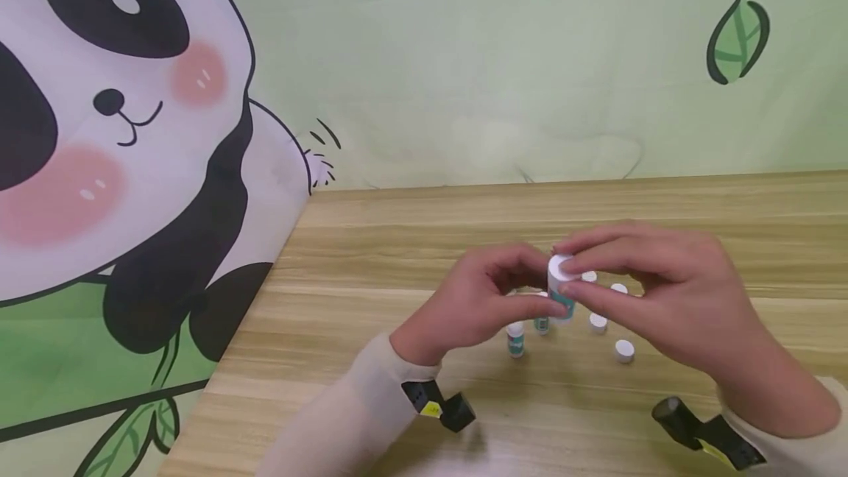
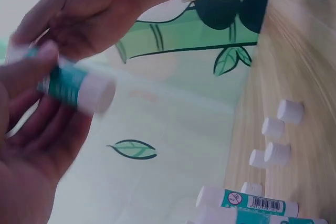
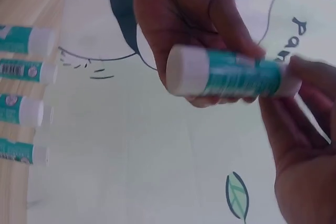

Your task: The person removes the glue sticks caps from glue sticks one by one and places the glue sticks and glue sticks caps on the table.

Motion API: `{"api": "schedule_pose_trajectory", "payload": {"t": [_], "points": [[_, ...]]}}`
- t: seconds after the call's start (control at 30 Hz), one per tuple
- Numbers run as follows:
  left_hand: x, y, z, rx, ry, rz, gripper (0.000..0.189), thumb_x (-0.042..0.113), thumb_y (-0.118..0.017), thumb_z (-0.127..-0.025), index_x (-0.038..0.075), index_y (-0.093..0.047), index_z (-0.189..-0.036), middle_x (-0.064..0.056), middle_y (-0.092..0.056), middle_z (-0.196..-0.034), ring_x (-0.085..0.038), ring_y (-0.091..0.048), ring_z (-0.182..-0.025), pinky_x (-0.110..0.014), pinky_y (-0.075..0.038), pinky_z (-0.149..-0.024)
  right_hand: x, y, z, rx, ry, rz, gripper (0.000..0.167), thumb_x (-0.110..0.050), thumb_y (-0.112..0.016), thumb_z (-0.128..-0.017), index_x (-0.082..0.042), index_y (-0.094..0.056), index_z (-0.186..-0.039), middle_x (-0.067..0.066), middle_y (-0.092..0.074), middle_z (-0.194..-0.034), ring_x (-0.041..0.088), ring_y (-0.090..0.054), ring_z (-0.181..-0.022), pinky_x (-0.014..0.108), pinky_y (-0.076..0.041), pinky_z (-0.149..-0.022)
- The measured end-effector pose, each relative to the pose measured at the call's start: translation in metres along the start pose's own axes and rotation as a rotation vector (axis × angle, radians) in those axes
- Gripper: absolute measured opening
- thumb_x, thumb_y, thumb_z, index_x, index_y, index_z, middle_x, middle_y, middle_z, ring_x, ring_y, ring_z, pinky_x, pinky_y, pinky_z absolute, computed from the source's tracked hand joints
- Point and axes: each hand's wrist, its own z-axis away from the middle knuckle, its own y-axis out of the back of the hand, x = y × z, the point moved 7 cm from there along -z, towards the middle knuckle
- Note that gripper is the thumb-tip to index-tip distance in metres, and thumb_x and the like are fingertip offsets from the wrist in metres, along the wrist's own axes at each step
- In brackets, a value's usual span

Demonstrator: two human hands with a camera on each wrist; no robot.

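Note:
Both hands hold one glue stick (image 1: pixel 562 293), white with a teal label, raised above the table. Its label is blurred in the left wrist view. My left hand (image 1: pixel 473 300) grips the teal body between thumb and fingers. From the other side, my right hand (image 1: pixel 676 293) pinches the upper white end, with fingertips on its top. In the right wrist view, the glue stick (image 3: pixel 236 74) lies across the picture, its far white end turned out past the left hand. Below the hands, more glue sticks (image 1: pixel 515 341) stand upright on the table, partly hidden by the left hand.
Several white caps (image 1: pixel 624 350) sit on the wooden table (image 1: pixel 371 241) under and beside the right hand. In the right wrist view, a row of glue sticks (image 3: pixel 18 71) shows at the left edge. A panda-printed cloth (image 1: pixel 424 79) hangs behind the table.

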Motion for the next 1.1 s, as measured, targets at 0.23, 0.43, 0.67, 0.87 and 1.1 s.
{"api": "schedule_pose_trajectory", "payload": {"t": [0.23, 0.43, 0.67, 0.87, 1.1], "points": [[0.002, 0.001, 0.003, 0.253, -0.062, -0.274, 0.018, 0.008, -0.076, -0.083, 0.006, -0.062, -0.095, -0.008, -0.07, -0.093, -0.008, -0.065, -0.086, -0.026, -0.057, -0.083, 0.002, -0.002, 0.002, 0.117, -0.088, 0.494, 0.014, -0.014, -0.084, -0.073, -0.011, -0.079, -0.086, 0.002, -0.076, -0.091, -0.006, -0.066, -0.093, 0.006, -0.045, -0.061], [0.005, -0.001, 0.006, 0.325, -0.134, -0.447, 0.021, 0.011, -0.077, -0.082, 0.006, -0.06, -0.094, -0.005, -0.069, -0.092, -0.008, -0.067, -0.085, -0.018, -0.055, -0.08, 0.0, -0.007, 0.003, 0.138, -0.061, 0.592, 0.025, -0.037, -0.074, -0.085, -0.013, -0.079, -0.084, 0.003, -0.076, -0.091, -0.009, -0.065, -0.092, 0.007, -0.042, -0.051], [0.0, -0.005, 0.001, 0.179, -0.072, -0.219, 0.022, 0.003, -0.076, -0.081, 0.003, -0.061, -0.097, -0.012, -0.069, -0.093, -0.011, -0.066, -0.087, -0.026, -0.057, -0.083, 0.001, -0.001, 0.004, 0.062, -0.092, 0.449, 0.013, -0.009, -0.085, -0.072, -0.014, -0.078, -0.082, 0.001, -0.075, -0.091, -0.005, -0.066, -0.091, 0.007, -0.045, -0.055], [-0.006, -0.014, 0.0, -0.069, 0.019, 0.045, 0.026, -0.01, -0.072, -0.08, -0.005, -0.059, -0.102, -0.024, -0.064, -0.095, -0.022, -0.064, -0.089, -0.036, -0.057, -0.089, -0.005, 0.0, 0.003, -0.082, 0.012, 0.17, 0.011, -0.019, -0.078, -0.082, -0.009, -0.076, -0.087, -0.002, -0.075, -0.097, 0.002, -0.068, -0.094, 0.009, -0.045, -0.056], [0.0, -0.031, 0.01, -0.383, 0.056, 0.264, 0.033, -0.024, -0.062, -0.079, -0.023, -0.052, -0.111, -0.04, -0.055, -0.106, -0.006, -0.061, -0.094, -0.042, -0.053, -0.097, -0.017, -0.012, 0.002, -0.261, 0.192, -0.388, 0.02, 0.011, -0.076, -0.074, 0.008, -0.07, -0.092, 0.02, -0.071, -0.106, 0.025, -0.07, -0.1, 0.026, -0.059, -0.08]]}}
